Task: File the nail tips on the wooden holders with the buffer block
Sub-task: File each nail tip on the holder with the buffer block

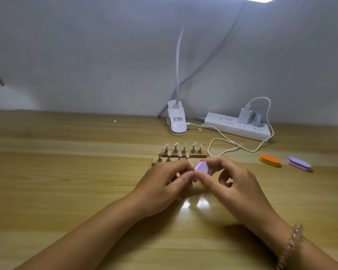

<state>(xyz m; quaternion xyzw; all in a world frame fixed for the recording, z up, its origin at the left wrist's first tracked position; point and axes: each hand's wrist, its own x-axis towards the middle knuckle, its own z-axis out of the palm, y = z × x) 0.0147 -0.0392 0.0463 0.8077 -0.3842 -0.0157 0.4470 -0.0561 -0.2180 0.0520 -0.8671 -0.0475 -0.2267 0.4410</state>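
Block: small lilac-pink foam buffer block [201,166], around the middle of the pale wood-grain counter [66,172], just in front of the holders; it looks light and slightly squashy (best held by its long sides).
Right hand [236,184]: fingers pinch the block.
Left hand [164,182]: fingers curled at the block's end; holding what, I can't tell.
Tips: clear nail tips [176,144] on pegged wooden holders [183,155]; thin, probably easily knocked loose.

The wooden table [66,182] bears two wooden holders [195,155], a clip lamp [177,121], a power strip [232,126] and two buffers [269,160].

Clip lamp [176,121]: white, at the desk's [66,172] back edge.
Power strip [236,127]: right of it, charger [244,116] plugged in.
Cable [260,98]: white, looping across the desk.
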